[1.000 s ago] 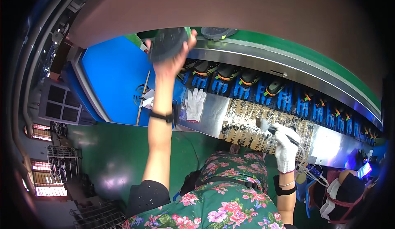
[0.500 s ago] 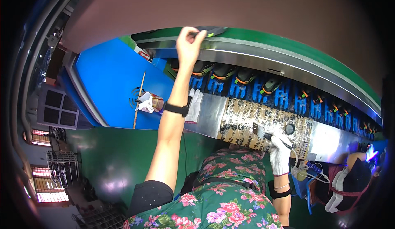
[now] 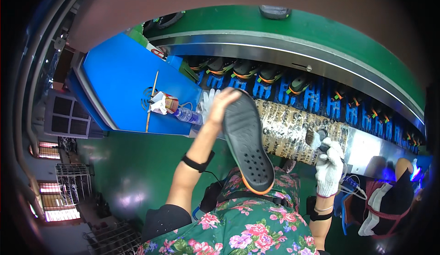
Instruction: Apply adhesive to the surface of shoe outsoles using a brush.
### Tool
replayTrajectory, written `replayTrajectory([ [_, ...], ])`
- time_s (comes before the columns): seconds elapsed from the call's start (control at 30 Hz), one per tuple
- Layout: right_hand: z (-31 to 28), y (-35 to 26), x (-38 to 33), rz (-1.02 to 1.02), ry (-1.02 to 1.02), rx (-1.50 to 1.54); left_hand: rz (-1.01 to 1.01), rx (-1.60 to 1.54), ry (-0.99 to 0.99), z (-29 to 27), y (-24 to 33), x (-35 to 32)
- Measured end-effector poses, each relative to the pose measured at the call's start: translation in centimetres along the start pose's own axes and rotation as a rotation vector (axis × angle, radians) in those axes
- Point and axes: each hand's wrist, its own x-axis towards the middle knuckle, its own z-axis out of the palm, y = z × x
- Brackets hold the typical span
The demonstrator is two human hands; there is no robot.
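My left hand (image 3: 220, 106) grips a shoe sole (image 3: 247, 142) by its upper end. The sole is dark grey with round holes and an orange rim, and it hangs tread-up over my lap. My right hand (image 3: 329, 165), in a white glove, holds a small brush (image 3: 314, 138) with its bristles over the newspaper-covered ledge (image 3: 288, 129). A dark wristband sits on my left forearm.
A row of shoes (image 3: 256, 76) on blue holders runs along a steel conveyor rail (image 3: 293, 53) under a green belt (image 3: 321, 28). A blue bench (image 3: 123, 85) at left carries a bottle (image 3: 188, 116), a stick and a white glove (image 3: 207, 100). Another person (image 3: 389, 200) sits at right.
My left hand came down from the green belt above and now holds a shoe sole in front of me. My right hand stayed at the ledge with the brush.
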Motion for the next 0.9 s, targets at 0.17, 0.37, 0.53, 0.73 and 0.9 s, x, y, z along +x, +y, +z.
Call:
replayTrajectory([
  [0.17, 2.9, 1.0, -1.5, 0.064, -0.038, -0.131, -0.563, -0.360, -0.359, 5.5, -8.0, -2.1],
  [0.37, 5.6, 1.3, -0.5, -0.097, -0.178, -0.224, -0.613, -0.744, -0.882, 9.6, -11.7, -8.5],
  [0.53, 8.0, -0.4, -0.9, -0.178, -0.198, -0.586, -0.653, -0.911, -0.603, 11.7, -8.6, -7.9],
  [0.73, 9.5, -1.7, 1.6, -0.916, -0.423, -1.109, -0.550, -0.932, -0.249, 15.5, -3.9, -7.1],
  [0.9, 10.3, -2.2, 2.1, -1.062, -0.412, -1.284, -0.412, -0.842, -0.338, 15.9, -5.1, -8.3],
])
